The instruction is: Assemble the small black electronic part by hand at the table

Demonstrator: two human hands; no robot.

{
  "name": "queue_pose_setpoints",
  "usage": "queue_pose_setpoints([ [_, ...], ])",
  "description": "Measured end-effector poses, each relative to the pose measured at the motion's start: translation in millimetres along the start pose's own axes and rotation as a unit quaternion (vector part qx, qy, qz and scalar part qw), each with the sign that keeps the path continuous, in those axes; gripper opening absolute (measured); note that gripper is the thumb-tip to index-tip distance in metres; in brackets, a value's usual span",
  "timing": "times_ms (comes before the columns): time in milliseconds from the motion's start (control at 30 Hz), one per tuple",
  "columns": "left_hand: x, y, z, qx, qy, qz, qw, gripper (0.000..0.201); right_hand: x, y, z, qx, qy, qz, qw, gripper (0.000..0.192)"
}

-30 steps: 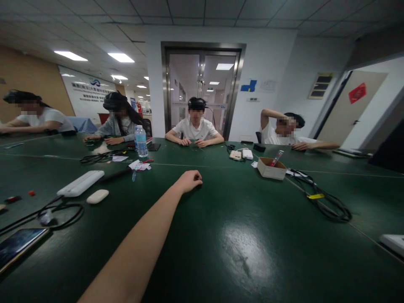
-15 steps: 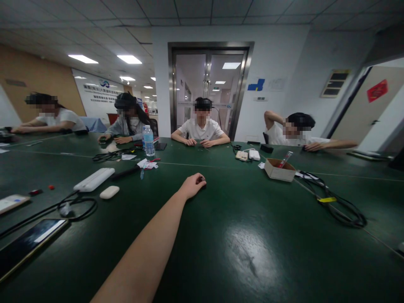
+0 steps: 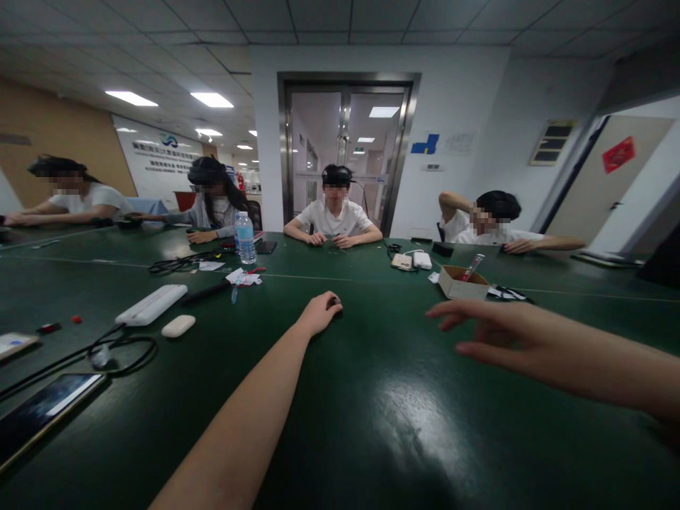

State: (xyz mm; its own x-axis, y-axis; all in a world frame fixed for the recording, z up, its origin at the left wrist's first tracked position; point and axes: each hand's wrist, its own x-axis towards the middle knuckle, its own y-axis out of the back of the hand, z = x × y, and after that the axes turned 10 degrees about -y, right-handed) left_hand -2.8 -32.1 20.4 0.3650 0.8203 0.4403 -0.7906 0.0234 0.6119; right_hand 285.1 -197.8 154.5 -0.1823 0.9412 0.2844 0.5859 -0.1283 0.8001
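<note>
At the centre of the frame, the person's left hand [image 3: 319,313] was curled around a small dark object [image 3: 334,302], low over the green table [image 3: 366,397]; the fingers covered most of it, so what it was could not be told. The right hand [image 3: 491,336], right of centre, was well apart from that object, its fingers loosely spread and holding nothing visible. On the wall sign [image 3: 159,159] at upper left, Chinese characters stood beside a blue logo, too blurred to read fully. The right forearm hid most of a black cable [image 3: 513,292]; the left edge cut off a phone [image 3: 47,418].
</note>
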Motion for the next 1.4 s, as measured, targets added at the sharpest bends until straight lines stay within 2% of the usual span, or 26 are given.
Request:
queue_pose_setpoints([
  [67,2.0,-2.0,-4.2,-0.015,0.016,0.007,1.000,0.019,36.4,-19.7,-20.9,-0.003,0.001,-0.193,0.981,0.033],
  [133,4.4,-4.4,-10.2,-0.039,0.043,0.019,0.998,0.017,76.9,-57.2,-26.0,0.053,-0.045,-0.247,0.967,0.041],
  [200,6.7,-5.9,-16.4,-0.074,0.066,0.038,0.994,0.016,112.6,-102.5,-18.1,0.129,-0.121,-0.268,0.947,0.056],
  [267,8.7,-5.6,-21.0,-0.112,0.077,0.066,0.989,0.015,138.1,-144.3,-6.4,0.214,-0.197,-0.272,0.917,0.062],
  [333,10.3,-3.8,-23.1,-0.153,0.085,0.097,0.980,0.012,152.4,-175.6,1.9,0.306,-0.239,-0.260,0.884,0.053],
  [433,12.1,-0.8,-22.1,-0.224,0.108,0.131,0.960,0.009,157.7,-201.0,5.7,0.443,-0.220,-0.206,0.844,0.022],
  [533,12.6,0.4,-18.8,-0.291,0.132,0.124,0.939,0.007,154.4,-209.1,6.8,0.489,-0.201,-0.166,0.833,0.012],
  [700,8.4,2.7,-15.2,-0.374,0.118,0.101,0.914,0.012,151.2,-211.6,13.3,0.510,-0.187,-0.138,0.828,0.025],
  [900,4.1,7.7,-17.3,-0.362,0.092,0.072,0.925,0.025,152.4,-213.1,19.0,0.541,-0.179,-0.112,0.814,0.021],
  [1133,5.3,3.9,-16.7,-0.359,0.098,0.111,0.922,0.020,150.5,-210.1,17.9,0.566,-0.175,-0.102,0.799,0.019],
  [1400,5.1,4.5,-15.6,-0.358,0.109,0.098,0.922,0.022,151.0,-209.4,18.4,0.585,-0.187,-0.101,0.783,0.013],
])
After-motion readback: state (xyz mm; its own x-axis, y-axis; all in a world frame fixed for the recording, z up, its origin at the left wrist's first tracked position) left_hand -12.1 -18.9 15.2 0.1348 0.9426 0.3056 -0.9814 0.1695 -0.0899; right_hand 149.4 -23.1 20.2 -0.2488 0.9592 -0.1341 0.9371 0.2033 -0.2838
